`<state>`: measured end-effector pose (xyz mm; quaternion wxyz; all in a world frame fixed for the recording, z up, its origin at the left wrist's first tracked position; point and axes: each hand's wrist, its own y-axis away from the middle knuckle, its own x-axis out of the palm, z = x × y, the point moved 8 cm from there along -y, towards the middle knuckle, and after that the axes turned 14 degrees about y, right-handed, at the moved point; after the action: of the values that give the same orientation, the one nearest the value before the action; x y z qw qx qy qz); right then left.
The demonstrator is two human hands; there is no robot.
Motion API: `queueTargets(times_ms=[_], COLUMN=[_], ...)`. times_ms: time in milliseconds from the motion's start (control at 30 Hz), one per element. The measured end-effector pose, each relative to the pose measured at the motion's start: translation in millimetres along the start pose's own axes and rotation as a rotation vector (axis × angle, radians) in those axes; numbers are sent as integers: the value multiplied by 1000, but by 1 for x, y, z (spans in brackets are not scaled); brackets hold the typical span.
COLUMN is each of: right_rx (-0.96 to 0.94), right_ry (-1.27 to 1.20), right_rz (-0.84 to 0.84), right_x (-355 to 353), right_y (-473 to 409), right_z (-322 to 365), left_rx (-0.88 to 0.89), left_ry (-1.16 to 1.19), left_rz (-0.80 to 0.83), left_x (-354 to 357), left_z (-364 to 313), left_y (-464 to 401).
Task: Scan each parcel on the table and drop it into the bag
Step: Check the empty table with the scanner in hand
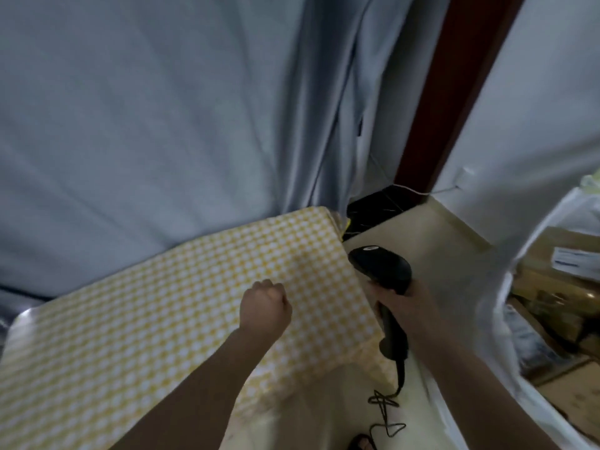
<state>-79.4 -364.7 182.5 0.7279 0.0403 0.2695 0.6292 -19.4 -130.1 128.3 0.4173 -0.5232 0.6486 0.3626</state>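
Observation:
My right hand (394, 298) grips the handle of a black barcode scanner (381, 267) just past the table's right edge, its head pointing up and away. My left hand (266, 308) hovers as a fist over the table (130, 319), holding nothing. The table wears a yellow-and-white checked cloth, and no parcel shows on its visible part. At the right stands a large clear plastic bag (506, 271) with several cardboard parcels (558, 280) inside. The view is blurred.
A pale blue curtain (162, 108) hangs behind the table. The scanner's black cable (388, 404) trails down onto the light floor. A dark red door frame (431, 108) and white wall stand at the back right.

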Motion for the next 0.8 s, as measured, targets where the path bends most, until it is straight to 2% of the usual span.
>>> queueTargets(times_ms=[167, 467, 800], right_rx=[-22, 32, 67], right_ry=[-23, 111, 381], right_rz=[65, 16, 136], right_x=[74, 182, 245], right_y=[14, 21, -48], right_z=[18, 22, 28], left_rx=[-131, -142, -164], left_ry=[63, 157, 205], left_rz=[-22, -89, -91], left_x=[-38, -78, -79], left_z=[77, 189, 245], left_y=[44, 82, 50])
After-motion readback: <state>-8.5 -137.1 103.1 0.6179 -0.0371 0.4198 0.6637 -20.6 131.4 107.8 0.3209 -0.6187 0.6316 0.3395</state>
